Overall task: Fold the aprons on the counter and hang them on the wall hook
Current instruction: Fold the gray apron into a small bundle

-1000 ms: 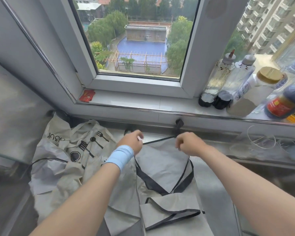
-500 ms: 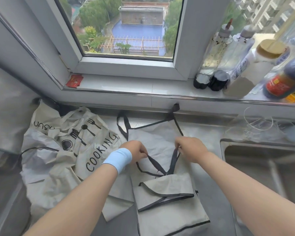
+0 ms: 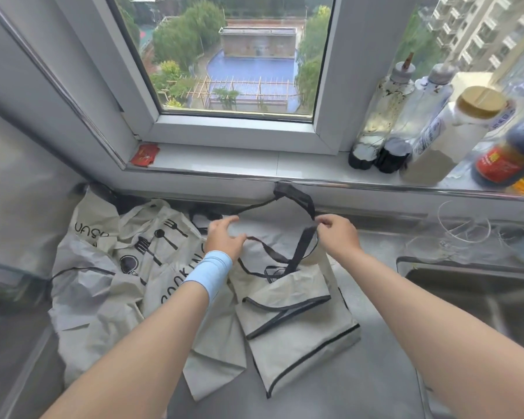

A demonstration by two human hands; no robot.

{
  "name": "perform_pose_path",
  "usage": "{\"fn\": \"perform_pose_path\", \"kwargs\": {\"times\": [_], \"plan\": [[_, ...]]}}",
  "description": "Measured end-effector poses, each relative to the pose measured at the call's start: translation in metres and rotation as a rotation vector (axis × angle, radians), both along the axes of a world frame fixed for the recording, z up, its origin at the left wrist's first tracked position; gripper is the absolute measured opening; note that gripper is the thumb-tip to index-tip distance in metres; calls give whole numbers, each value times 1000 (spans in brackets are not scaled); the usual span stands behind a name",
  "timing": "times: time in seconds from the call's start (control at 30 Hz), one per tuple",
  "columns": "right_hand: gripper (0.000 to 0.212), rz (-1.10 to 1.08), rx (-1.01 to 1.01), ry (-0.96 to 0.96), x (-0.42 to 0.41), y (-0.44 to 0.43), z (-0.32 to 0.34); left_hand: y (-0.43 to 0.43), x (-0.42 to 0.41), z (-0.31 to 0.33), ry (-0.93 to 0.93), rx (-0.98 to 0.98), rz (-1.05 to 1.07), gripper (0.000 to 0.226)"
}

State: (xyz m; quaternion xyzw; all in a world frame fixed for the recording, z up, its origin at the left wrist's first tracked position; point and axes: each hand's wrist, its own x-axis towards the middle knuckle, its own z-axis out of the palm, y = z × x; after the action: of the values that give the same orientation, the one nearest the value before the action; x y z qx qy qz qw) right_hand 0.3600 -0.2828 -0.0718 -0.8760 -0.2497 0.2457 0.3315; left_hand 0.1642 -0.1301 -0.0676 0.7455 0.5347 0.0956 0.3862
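so the folded apron (image 3: 297,316) sits on the counter (image 3: 375,376) beside the crumpled apron (image 3: 103,285), right grip (image 3: 336,234) pinching its dark strap (image 3: 301,249), left grip (image 3: 224,237) half-spread by the thin tie (image 3: 263,244) (can't tell if it's holding), so I'd guess next is gathering straps, then hanging.

A brushed-steel surface (image 3: 375,373) runs beneath the window, with a sink (image 3: 481,297) set into its right end. Two pale, black-trimmed aprons lie directly on it. A folded apron (image 3: 300,337) sits at the centre. A crumpled apron (image 3: 103,285), printed with cutlery and lettering, is heaped on the left, touching the first.
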Motion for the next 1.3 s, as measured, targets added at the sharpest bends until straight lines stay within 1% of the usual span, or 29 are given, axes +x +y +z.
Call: {"fn": "perform_pose_path", "kwargs": {"times": [0.03,0.07,0.1,0.13,0.17,0.2,0.27,0.3,0.37,0.43,0.47,0.5,0.57,0.63,0.7,0.73,0.8,0.83,0.87,0.9,0.93,1.0,1.03,1.07,1.1,1.13,1.2,1.23,1.3], "plan": [[55,59,27,113,-2,3,2,0,2,3,27,26,-14,43],[72,129,22,166,-5,5,4,-2,3,6,50,57,-45,44],[82,185,0,157,-8,6,3,-5,3,7,53,81,-88,41],[83,204,-16,100,-13,4,3,-10,2,8,49,79,-139,35],[76,199,-21,9,-18,0,1,-16,1,5,51,35,-203,28],[63,221,-17,-78,-21,-5,0,-24,-1,3,82,-41,-287,21],[37,421,-58,-165,-29,-20,-3,-38,-6,-9,168,-216,-477,12],[35,582,-118,-209,-32,-28,-7,-45,-8,-16,235,-260,-582,26],[54,872,-273,-339,-35,-43,-15,-56,-12,-26,421,-189,-781,61],[79,1045,-441,-437,-34,-53,-21,-66,-17,-33,514,-86,-866,77],[88,1078,-508,-449,-34,-57,-24,-70,-18,-35,527,-85,-878,82],[93,1076,-557,-429,-33,-62,-29,-73,-19,-39,533,-94,-888,85],[88,984,-550,-343,-34,-68,-37,-76,-19,-43,546,-95,-908,90],[65,857,-436,-288,-35,-72,-40,-78,-20,-42,548,-146,-903,92],[29,746,-338,-281,-35,-75,-38,-81,-23,-41,540,-220,-872,97],[17,680,-319,-259,-34,-76,-37,-82,-24,-39,539,-240,-861,99],[26,486,-288,-116,-30,-78,-35,-82,-24,-35,489,-272,-800,93],[33,379,-267,-35,-28,-79,-35,-80,-22,-34,415,-277,-729,77],[37,287,-251,21,-26,-80,-34,-77,-19,-31,333,-263,-633,54],[39,220,-253,51,-25,-81,-35,-74,-15,-28,260,-225,-525,36],[40,177,-278,63,-24,-80,-37,-71,-12,-27,218,-134,-426,31],[32,134,-381,47,-25,-77,-40,-71,-8,-25,220,201,-317,42],[31,101,-420,32,-26,-75,-43,-72,-7,-26,214,367,-288,41],[34,68,-428,10,-27,-74,-45,-76,-6,-27,201,466,-295,35],[39,55,-413,-49,-30,-74,-46,-81,-6,-26,197,480,-353,28],[42,87,-364,-163,-31,-74,-46,-85,-6,-28,202,431,-444,24],[39,273,-194,-438,-35,-76,-51,-96,-12,-38,315,239,-627,27],[34,396,-117,-528,-37,-77,-56,-100,-16,-43,405,185,-700,34],[24,619,-107,-538,-42,-82,-69,-104,-25,-52,569,160,-782,57]]}}
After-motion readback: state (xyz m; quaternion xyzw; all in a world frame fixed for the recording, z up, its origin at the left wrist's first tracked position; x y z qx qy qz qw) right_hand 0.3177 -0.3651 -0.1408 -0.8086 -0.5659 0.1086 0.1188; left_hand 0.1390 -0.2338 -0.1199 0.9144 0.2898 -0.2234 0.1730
